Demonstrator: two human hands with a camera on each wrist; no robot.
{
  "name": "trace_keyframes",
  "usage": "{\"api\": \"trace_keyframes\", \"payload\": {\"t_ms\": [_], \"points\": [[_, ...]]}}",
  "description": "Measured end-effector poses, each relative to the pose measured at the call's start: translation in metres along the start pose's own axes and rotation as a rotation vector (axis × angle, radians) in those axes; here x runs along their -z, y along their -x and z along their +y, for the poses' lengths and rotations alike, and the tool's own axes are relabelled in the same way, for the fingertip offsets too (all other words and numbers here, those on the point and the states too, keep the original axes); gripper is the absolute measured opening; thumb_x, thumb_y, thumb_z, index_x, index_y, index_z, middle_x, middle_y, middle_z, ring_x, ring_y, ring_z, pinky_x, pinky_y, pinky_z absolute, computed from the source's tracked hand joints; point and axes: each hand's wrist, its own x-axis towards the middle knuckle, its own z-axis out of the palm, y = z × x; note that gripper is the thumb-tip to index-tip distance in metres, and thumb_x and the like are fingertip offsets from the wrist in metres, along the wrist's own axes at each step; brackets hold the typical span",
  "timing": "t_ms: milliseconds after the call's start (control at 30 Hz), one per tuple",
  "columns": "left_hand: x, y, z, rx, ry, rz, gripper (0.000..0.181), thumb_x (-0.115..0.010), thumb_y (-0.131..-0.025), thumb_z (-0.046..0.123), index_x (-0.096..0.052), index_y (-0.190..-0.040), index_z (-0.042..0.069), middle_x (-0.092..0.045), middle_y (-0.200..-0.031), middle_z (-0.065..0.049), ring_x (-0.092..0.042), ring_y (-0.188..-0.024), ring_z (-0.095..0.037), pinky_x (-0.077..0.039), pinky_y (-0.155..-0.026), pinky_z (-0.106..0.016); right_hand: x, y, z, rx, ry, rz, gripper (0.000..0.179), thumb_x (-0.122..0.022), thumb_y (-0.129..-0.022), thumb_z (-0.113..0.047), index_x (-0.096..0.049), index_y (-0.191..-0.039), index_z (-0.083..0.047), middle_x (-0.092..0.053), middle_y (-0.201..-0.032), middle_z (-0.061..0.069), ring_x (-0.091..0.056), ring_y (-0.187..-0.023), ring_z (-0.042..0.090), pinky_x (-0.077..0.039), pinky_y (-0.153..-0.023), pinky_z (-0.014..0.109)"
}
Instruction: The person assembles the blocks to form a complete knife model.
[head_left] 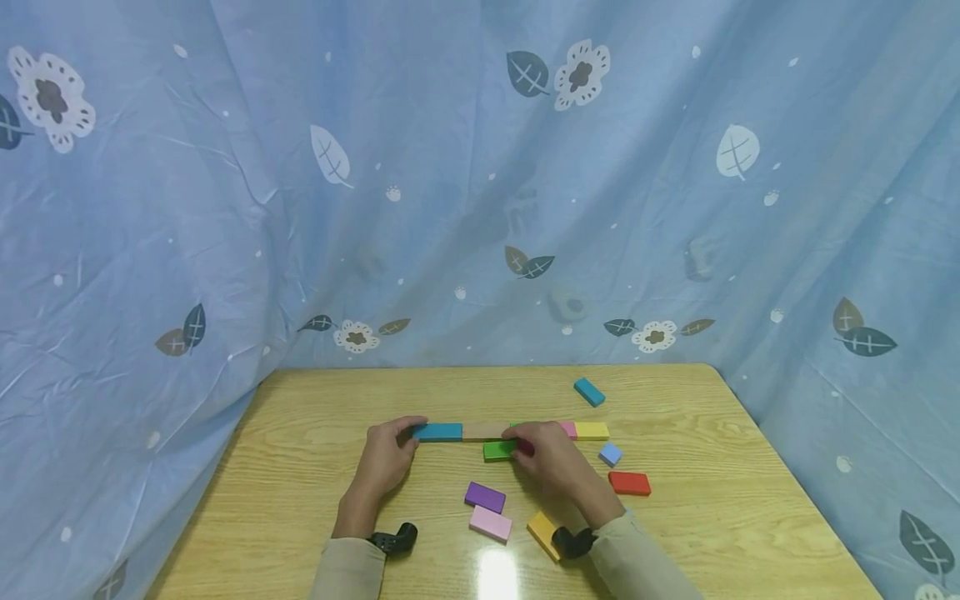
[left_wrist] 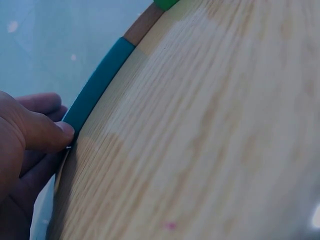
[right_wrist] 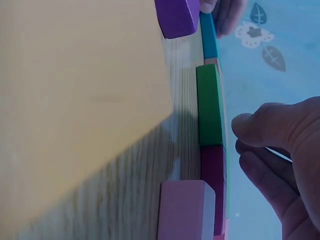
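Observation:
A row of flat coloured blocks runs across the table in the head view. At its left end my left hand (head_left: 384,458) pinches a blue block (head_left: 438,432) between thumb and fingers; the left wrist view shows the thumb against that block's end (left_wrist: 97,85). A plain wooden block (head_left: 482,431) adjoins it, then green, pink (head_left: 567,430) and yellow (head_left: 592,431) ones. In front lie a green block (right_wrist: 209,105) and a dark magenta block (right_wrist: 213,187), end to end. My right hand (head_left: 555,454) hovers over them, fingers loosely bent, apart from the green block in the right wrist view.
Nearer me lie a purple block (head_left: 485,497), a light pink block (head_left: 491,523) and an orange block (head_left: 543,533). To the right are a small blue block (head_left: 611,454) and a red block (head_left: 629,483). Another blue block (head_left: 589,392) lies behind the row. A curtain (head_left: 480,208) hangs behind the table.

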Motion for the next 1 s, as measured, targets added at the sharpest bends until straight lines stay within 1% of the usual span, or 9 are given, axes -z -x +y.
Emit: {"api": "trace_keyframes", "payload": {"t_ms": [200,467,700,867,1000], "points": [[0.0000,-0.0007,-0.0014,0.002,0.010,-0.003,0.039,-0.072,-0.099,-0.007,-0.078,-0.134,0.010,-0.076,-0.139,-0.015,-0.065,-0.141,-0.040,-0.054,-0.119,-0.058,-0.0014,-0.0014,-0.0020,-0.005,-0.034,-0.015,0.021,-0.084,-0.091,0.002,-0.084,-0.109,-0.010,-0.083,-0.103,0.001,-0.065,-0.085,0.006,-0.061,-0.076,0.023],[0.0006,-0.0010,-0.0014,-0.003,0.005,-0.005,0.039,-0.073,-0.099,-0.007,-0.078,-0.135,0.010,-0.075,-0.139,-0.015,-0.065,-0.141,-0.040,-0.053,-0.120,-0.058,-0.0041,-0.0040,-0.0011,0.000,-0.027,-0.004,0.021,-0.083,-0.089,0.007,-0.083,-0.103,-0.009,-0.082,-0.099,0.002,-0.067,-0.086,0.007,-0.062,-0.075,0.025],[0.0003,-0.0010,-0.0016,-0.008,0.016,-0.009,0.040,-0.072,-0.099,-0.007,-0.077,-0.136,0.008,-0.075,-0.140,-0.015,-0.065,-0.141,-0.040,-0.054,-0.119,-0.058,-0.0042,-0.0044,-0.0022,-0.012,-0.008,0.000,0.021,-0.083,-0.089,0.007,-0.083,-0.103,-0.008,-0.082,-0.099,0.002,-0.069,-0.088,0.009,-0.064,-0.077,0.029],[0.0002,-0.0007,-0.0016,-0.005,0.012,-0.008,0.040,-0.072,-0.099,-0.007,-0.078,-0.135,0.009,-0.075,-0.140,-0.015,-0.065,-0.141,-0.040,-0.054,-0.119,-0.058,-0.0042,-0.0050,-0.0032,-0.023,-0.006,0.008,0.020,-0.083,-0.089,0.006,-0.083,-0.104,-0.008,-0.082,-0.100,0.002,-0.072,-0.089,0.010,-0.066,-0.079,0.030],[0.0002,-0.0004,-0.0015,-0.002,0.010,-0.005,0.040,-0.072,-0.099,-0.007,-0.078,-0.135,0.009,-0.075,-0.140,-0.015,-0.065,-0.141,-0.040,-0.054,-0.119,-0.058,-0.0038,-0.0052,-0.0042,-0.012,-0.005,0.019,0.020,-0.082,-0.089,0.007,-0.083,-0.104,-0.007,-0.082,-0.100,0.003,-0.073,-0.090,0.012,-0.067,-0.080,0.032]]}}
